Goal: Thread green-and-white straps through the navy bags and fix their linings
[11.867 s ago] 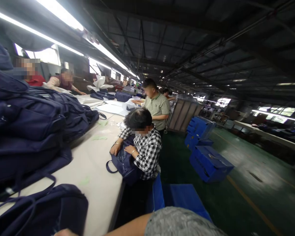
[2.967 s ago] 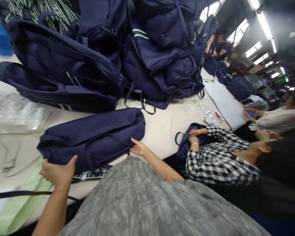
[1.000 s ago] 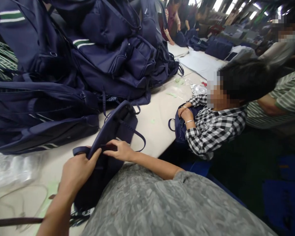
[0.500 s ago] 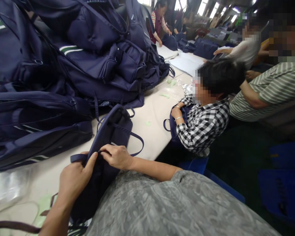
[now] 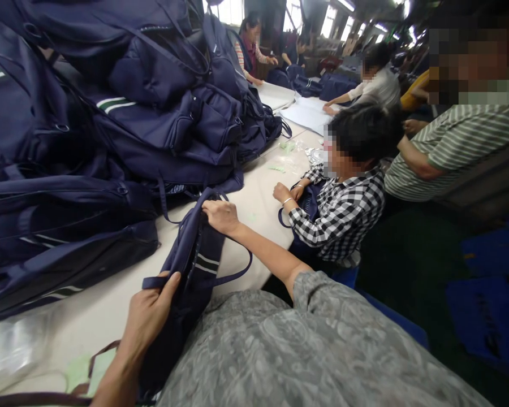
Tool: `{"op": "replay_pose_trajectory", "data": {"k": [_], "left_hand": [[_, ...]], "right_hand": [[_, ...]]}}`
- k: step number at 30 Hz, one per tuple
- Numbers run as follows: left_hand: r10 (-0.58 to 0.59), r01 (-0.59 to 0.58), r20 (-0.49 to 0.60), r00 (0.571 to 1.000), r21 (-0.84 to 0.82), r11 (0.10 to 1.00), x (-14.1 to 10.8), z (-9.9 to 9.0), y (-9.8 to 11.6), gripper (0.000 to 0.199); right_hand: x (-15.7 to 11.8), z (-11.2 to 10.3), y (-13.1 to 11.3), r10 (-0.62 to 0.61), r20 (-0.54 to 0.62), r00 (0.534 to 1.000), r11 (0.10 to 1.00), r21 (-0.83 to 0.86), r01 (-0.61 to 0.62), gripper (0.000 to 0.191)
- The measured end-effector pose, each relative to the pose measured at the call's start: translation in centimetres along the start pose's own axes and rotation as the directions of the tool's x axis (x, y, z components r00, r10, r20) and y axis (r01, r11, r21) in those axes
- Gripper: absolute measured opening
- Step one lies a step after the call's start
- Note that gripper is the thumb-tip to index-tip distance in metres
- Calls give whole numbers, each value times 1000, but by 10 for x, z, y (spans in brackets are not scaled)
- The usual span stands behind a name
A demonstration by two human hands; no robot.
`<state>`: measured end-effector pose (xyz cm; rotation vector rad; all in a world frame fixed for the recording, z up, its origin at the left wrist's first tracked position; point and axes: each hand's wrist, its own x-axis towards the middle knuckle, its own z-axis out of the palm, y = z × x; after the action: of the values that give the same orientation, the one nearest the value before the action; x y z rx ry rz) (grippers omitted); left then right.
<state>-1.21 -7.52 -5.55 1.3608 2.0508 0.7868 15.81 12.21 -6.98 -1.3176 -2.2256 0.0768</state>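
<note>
A navy blue bag [image 5: 201, 282] with two white stripes and a dark green band leans between my body and the table. Its long zipper gapes along the top, showing a patterned lining edge. My left hand [image 5: 152, 308] is closed on the near part of the bag's top edge, thumb on top, beside a short strap loop. At the far end of the zipper, my right hand [image 5: 223, 216] is pinched closed; the pull itself is hidden by the fingers. A thin handle [image 5: 241, 271] loops out to the right of the bag.
Navy bags [image 5: 152, 113] are piled high on the left of the pale table [image 5: 254, 226]. Clear plastic bags [image 5: 14, 345] lie at the near left. A person in a checked shirt [image 5: 339, 209] sits to the right with another bag. Blue crates [image 5: 483, 316] stand on the floor at right.
My right hand has moved away from my left hand, along the zipper to the bag's far end. The zipper now gapes open behind it. My left hand has shifted slightly right.
</note>
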Motion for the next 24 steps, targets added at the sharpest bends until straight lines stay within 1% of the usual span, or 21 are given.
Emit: {"op": "replay_pose_trajectory", "data": {"k": [3, 6, 9, 11, 14, 17, 19, 21, 24], "left_hand": [[-32, 31, 11, 999, 25, 999, -2, -1, 1, 64], [-6, 6, -6, 1000, 93, 996, -2, -4, 3, 63], [21, -10, -53, 998, 189, 982, -4, -10, 6, 59], [0, 19, -87, 996, 223, 975, -9, -15, 7, 56], [-104, 130, -151, 983, 171, 977, -21, -26, 3, 54], [-203, 225, -236, 950, 68, 972, -33, -36, -2, 55], [-251, 270, -265, 931, 36, 962, -36, -41, -6, 54], [-270, 287, -248, 930, 35, 957, -35, -44, -10, 52], [-199, 214, -173, 965, 72, 974, -30, -46, -15, 51]], "right_hand": [[30, 2, 13, 102, 53, 993, 995, -18, -101, 22], [51, 6, 20, 190, 105, 976, 981, 21, -193, 22], [62, 8, 20, 254, 162, 954, 957, 99, -272, 21], [63, 6, 18, 274, 181, 945, 945, 131, -299, 19], [57, -1, 8, 242, 135, 961, 957, 130, -260, 17], [48, -5, -7, 175, 71, 982, 977, 111, -182, 19], [46, -2, -17, 139, 68, 988, 984, 106, -146, 20], [47, 4, -25, 129, 96, 987, 985, 105, -139, 20], [50, 15, -30, 160, 172, 972, 978, 108, -180, 19]]}}
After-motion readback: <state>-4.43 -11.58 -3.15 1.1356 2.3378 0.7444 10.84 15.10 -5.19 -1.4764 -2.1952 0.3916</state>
